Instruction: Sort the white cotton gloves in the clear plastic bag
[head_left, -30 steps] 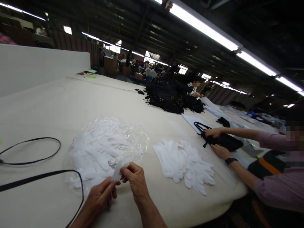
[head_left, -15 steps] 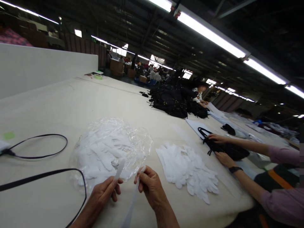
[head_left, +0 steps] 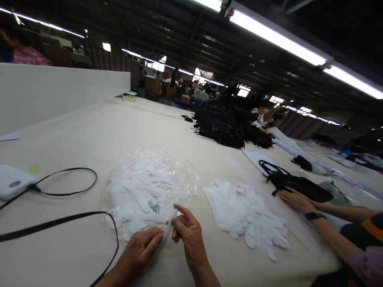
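Where lamps glow, cream table (head_left: 89, 127).

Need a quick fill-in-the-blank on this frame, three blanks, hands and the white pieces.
Both hands, left hand and right hand, pinch one white ____ between them.
The white pieces by the hands lie on clear ____.
A co-worker's hand rests beside a ____ bag.

Missing: strip; plastic; black
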The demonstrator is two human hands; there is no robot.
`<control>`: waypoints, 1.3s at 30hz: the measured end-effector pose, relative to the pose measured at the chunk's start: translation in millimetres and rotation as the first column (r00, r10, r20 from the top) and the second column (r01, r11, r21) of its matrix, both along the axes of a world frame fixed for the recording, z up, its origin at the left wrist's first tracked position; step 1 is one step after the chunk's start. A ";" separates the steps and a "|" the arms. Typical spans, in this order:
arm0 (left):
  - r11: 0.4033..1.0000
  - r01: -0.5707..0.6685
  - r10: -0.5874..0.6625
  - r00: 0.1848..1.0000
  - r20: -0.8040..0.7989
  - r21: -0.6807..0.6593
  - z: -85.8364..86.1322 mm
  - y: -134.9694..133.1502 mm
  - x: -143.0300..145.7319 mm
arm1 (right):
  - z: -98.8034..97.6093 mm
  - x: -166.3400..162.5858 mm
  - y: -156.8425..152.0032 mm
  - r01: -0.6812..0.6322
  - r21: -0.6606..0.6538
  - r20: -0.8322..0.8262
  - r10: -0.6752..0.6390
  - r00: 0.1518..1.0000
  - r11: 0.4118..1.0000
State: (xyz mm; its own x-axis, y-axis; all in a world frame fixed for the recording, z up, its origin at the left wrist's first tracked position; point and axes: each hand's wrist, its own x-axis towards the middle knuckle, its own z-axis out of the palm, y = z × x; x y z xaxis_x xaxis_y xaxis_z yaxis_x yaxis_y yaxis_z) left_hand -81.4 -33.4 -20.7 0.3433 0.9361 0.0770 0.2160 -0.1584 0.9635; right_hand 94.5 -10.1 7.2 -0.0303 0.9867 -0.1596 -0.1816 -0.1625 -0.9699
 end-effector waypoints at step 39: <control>0.835 -0.536 0.550 0.798 -0.249 0.126 -21.9 68.4 -114.4 | 14.1 -85.5 113.0 -0.677 -0.030 0.993 0.099 0.064 0.736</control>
